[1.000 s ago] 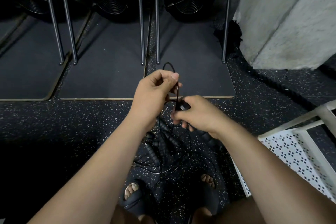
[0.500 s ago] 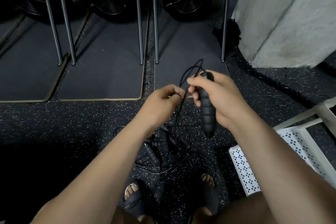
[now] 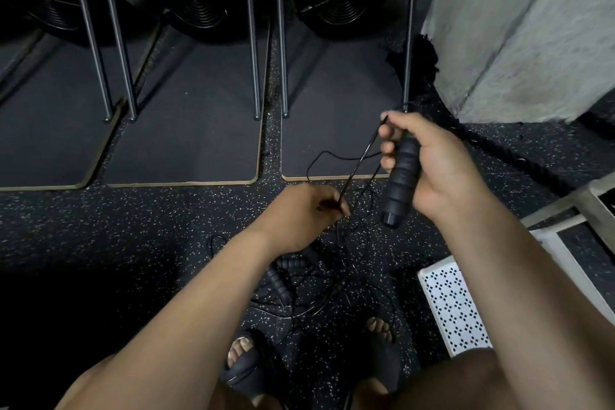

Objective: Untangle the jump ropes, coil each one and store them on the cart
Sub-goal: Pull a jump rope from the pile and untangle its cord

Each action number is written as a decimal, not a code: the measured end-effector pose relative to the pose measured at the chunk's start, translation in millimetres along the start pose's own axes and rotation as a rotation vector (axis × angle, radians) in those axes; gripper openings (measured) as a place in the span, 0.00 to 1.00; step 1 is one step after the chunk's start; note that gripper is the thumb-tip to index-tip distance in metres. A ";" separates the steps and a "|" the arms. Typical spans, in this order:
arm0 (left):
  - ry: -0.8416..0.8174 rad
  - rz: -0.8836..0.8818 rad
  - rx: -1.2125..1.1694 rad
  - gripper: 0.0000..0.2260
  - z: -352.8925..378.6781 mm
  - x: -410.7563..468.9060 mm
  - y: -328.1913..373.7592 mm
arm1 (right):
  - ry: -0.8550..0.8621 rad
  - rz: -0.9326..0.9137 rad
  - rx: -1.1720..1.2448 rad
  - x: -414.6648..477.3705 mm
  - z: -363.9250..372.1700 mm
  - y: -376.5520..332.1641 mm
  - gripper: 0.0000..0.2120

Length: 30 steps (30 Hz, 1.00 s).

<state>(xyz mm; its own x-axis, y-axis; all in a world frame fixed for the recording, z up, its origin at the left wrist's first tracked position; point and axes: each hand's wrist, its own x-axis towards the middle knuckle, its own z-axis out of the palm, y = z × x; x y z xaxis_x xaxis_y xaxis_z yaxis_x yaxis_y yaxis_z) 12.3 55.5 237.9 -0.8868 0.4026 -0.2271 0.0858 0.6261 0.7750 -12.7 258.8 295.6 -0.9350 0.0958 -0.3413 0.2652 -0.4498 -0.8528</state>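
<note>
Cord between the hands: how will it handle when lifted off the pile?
Likely floppy: the cord is straight only between left hand and right hand, looping loosely in the pile. Probably light, being thin. May snag on crossed loops.

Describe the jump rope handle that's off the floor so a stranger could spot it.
Find the white perforated cart at the right, then the right hand above it. In its grip is a black ribbed handle, butt end down. The other handles lie in the tangle on the floor by the feet; only this one is held up.
</note>
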 end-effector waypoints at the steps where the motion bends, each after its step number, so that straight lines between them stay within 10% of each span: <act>1: 0.016 0.009 -0.014 0.07 -1.1 0.3 0.3 | 0.040 0.003 -0.077 0.6 0.1 4.0 0.04; 7: 0.278 0.031 -0.220 0.04 -12.0 2.9 7.6 | -0.112 0.088 -0.705 -7.0 5.7 30.3 0.03; 16: 0.422 0.000 -0.768 0.04 -30.9 1.2 14.1 | -0.509 0.298 -0.846 -15.4 17.4 44.5 0.09; 30: 0.444 -0.011 -0.942 0.07 -38.0 0.4 13.6 | -0.291 0.023 -1.006 -9.0 21.6 61.1 0.02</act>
<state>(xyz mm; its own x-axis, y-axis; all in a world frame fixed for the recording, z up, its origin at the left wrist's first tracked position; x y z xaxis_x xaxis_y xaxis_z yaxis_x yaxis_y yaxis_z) -4.2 38.9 270.8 -0.9892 -0.0018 -0.1469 -0.1428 -0.2233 0.9642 6.8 211.3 255.1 -0.9124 -0.1806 -0.3674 0.2324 0.5103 -0.8280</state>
